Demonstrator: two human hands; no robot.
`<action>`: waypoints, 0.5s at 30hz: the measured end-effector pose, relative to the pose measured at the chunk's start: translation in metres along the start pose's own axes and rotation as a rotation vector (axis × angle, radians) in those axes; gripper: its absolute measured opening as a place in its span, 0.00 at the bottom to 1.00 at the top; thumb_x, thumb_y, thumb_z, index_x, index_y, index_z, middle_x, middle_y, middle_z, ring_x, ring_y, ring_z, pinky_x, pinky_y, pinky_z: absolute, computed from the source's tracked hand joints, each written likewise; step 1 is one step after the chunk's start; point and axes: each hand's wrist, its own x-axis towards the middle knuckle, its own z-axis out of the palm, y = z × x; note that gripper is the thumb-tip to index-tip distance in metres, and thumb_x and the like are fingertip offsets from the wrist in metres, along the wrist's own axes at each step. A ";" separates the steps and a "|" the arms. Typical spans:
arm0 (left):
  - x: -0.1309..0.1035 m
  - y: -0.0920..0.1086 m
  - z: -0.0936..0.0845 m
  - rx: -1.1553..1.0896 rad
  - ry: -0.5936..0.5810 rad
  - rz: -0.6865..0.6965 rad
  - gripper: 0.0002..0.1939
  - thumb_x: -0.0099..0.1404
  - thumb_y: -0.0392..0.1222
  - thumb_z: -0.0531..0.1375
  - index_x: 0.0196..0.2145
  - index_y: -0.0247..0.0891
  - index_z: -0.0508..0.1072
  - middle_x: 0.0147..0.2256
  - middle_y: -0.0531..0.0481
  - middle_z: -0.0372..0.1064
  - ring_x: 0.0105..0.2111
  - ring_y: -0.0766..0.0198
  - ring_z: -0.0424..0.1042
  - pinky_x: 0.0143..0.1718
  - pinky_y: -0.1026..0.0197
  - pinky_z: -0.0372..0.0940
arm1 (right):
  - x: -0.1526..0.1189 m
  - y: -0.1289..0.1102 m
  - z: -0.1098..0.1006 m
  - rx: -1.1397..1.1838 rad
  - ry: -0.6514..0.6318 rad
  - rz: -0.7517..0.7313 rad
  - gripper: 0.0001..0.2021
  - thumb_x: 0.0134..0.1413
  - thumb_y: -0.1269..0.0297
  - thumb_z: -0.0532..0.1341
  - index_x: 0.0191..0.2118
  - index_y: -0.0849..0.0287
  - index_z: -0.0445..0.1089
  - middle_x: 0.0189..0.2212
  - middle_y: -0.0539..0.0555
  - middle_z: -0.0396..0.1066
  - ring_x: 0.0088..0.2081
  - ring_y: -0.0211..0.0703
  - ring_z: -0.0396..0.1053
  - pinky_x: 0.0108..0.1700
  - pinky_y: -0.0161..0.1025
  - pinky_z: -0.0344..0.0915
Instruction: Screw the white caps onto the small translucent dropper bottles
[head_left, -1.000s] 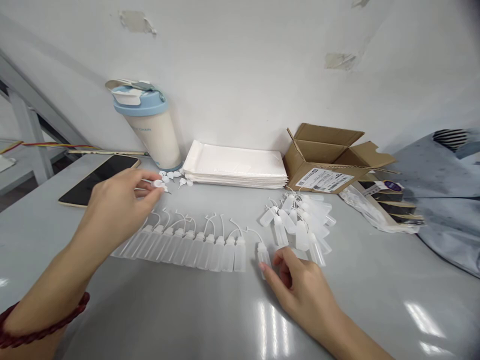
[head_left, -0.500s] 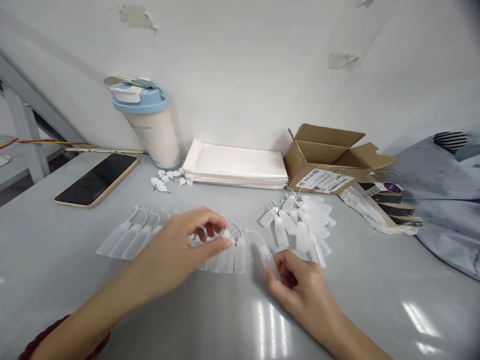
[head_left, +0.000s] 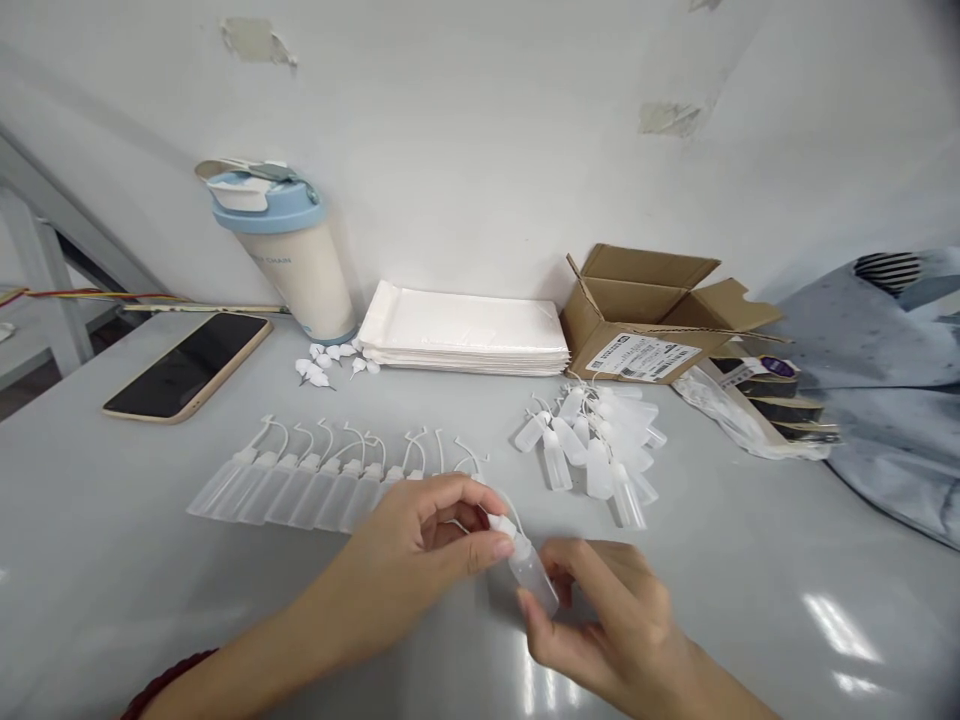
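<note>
Head camera: Lower center of the frame, my left hand (head_left: pixel 397 560) pinched a white dropper tip (head_left: pixel 501 524) at the neck of a translucent squeeze bottle (head_left: pixel 534 575), neck aimed upper left, long axis diagonal. My right fingers closed around its seemingly light, soft, slightly slippery lower body, a sound hold.

On the smooth grey table (head_left: pixel 750 570), with bright light reflections near the front: at the left, a dark-screen phone (head_left: pixel 187 367), flat and at an angle. Just beside, a cream cup with blue lid (head_left: pixel 289 265), standing upright. Near its base, a small group of white caps (head_left: pixel 316 372), some with thin tips. Along the wall side, a neat stack of white packets (head_left: pixel 465 332), then an open cardboard box (head_left: pixel 645 325) with label. Farther right, a package with dark contents (head_left: pixel 784 400). In front, a slanted row of small bottles (head_left: pixel 296 490), partly hidden, and a loose heap of similar bottles (head_left: pixel 611 435).
</note>
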 end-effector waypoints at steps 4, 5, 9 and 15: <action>0.000 0.000 0.000 -0.010 -0.021 0.015 0.06 0.60 0.44 0.65 0.33 0.40 0.76 0.30 0.56 0.72 0.33 0.66 0.70 0.35 0.67 0.63 | -0.003 0.001 0.001 -0.019 0.024 -0.028 0.03 0.56 0.70 0.59 0.32 0.59 0.63 0.17 0.45 0.62 0.16 0.34 0.59 0.19 0.33 0.59; 0.000 0.000 0.000 -0.006 -0.016 0.023 0.06 0.59 0.44 0.65 0.33 0.40 0.76 0.30 0.56 0.72 0.32 0.66 0.70 0.35 0.67 0.63 | -0.003 0.001 0.001 -0.020 0.021 -0.033 0.03 0.56 0.70 0.59 0.32 0.59 0.63 0.17 0.45 0.61 0.16 0.34 0.58 0.19 0.33 0.59; 0.000 0.001 -0.002 -0.003 -0.023 -0.010 0.07 0.59 0.44 0.65 0.33 0.40 0.76 0.26 0.57 0.71 0.28 0.67 0.69 0.31 0.68 0.63 | -0.001 0.002 -0.001 -0.021 0.003 -0.068 0.02 0.57 0.71 0.59 0.34 0.60 0.64 0.17 0.45 0.59 0.17 0.36 0.55 0.18 0.34 0.56; 0.000 0.002 -0.006 0.009 -0.020 -0.029 0.08 0.59 0.46 0.64 0.33 0.40 0.76 0.24 0.57 0.70 0.26 0.68 0.70 0.30 0.67 0.65 | 0.002 0.003 -0.009 0.093 -0.084 -0.082 0.12 0.58 0.76 0.59 0.47 0.69 0.66 0.28 0.58 0.70 0.27 0.42 0.64 0.25 0.37 0.66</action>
